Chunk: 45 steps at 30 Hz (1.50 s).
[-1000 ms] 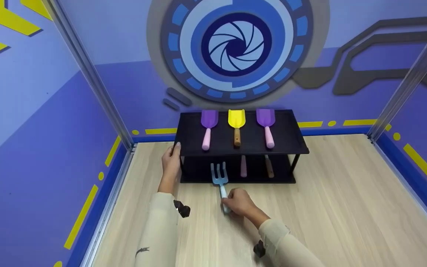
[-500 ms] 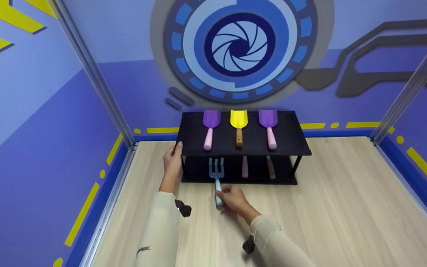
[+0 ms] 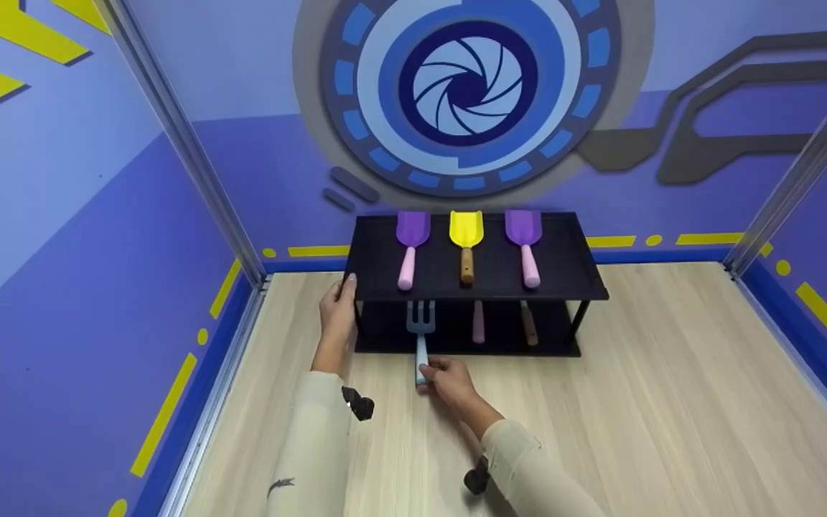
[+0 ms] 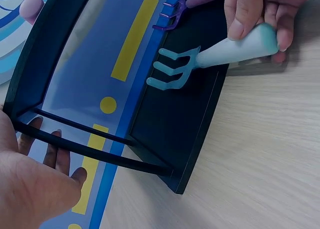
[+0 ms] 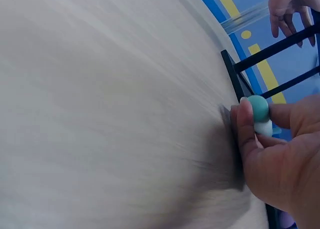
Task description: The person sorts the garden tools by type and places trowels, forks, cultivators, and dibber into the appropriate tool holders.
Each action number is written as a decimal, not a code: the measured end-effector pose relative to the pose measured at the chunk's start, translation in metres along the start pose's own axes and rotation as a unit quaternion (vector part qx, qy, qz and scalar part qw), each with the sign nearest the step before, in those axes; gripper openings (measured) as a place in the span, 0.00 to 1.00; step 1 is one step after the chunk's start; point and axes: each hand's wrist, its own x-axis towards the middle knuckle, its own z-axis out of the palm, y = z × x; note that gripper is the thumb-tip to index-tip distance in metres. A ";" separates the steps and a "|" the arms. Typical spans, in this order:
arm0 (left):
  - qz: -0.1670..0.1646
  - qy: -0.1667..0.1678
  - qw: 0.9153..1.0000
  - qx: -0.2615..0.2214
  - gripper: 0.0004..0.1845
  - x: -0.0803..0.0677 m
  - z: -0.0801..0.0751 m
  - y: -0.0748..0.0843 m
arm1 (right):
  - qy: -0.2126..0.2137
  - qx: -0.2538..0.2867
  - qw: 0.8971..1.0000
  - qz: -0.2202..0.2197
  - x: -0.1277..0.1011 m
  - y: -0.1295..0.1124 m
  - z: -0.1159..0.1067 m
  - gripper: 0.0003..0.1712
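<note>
The right hand (image 3: 449, 379) pinches the butt of the blue fork (image 3: 421, 332) between thumb and fingertips, keeping the handle low and level so the tines pass under the top shelf of the black rack (image 3: 586, 283); the tines lie over the lower shelf's left bay, the handle out over the floor (image 3: 672, 416). The left hand (image 3: 337, 316) rests on the rack's left end, apparently steadying it; whether its fingers curl round the frame cannot be told. Two handles (image 3: 479, 321) occupy the lower shelf to the right, leaving the left bay free. Three scoops (image 3: 466, 240) lie on top.
</note>
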 end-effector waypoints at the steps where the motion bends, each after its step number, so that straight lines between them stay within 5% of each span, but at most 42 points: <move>1: 0.002 -0.001 1.000 0.001 0.22 0.000 0.000 0.000 | -0.004 0.013 1.000 0.004 0.001 0.001 0.000 0.27; 6: 0.011 0.002 1.000 0.003 0.22 0.000 0.000 -0.001 | -0.016 0.053 0.998 0.003 0.008 0.005 0.001 0.30; 18: -0.002 0.000 1.000 0.011 0.21 0.004 -0.001 0.002 | 0.002 0.010 0.998 -0.062 0.010 0.003 0.011 0.30; 26: 0.011 0.006 0.999 0.032 0.25 0.005 -0.002 -0.005 | 0.057 0.052 0.995 -0.056 0.029 0.016 0.020 0.20; 35: 0.000 -0.006 0.999 0.039 0.30 0.001 -0.003 -0.006 | 0.094 0.010 0.995 -0.035 0.030 0.010 0.023 0.14; 45: 0.002 0.007 1.000 0.025 0.24 0.001 0.000 -0.003 | 0.120 -0.018 0.993 -0.010 0.038 0.006 0.022 0.16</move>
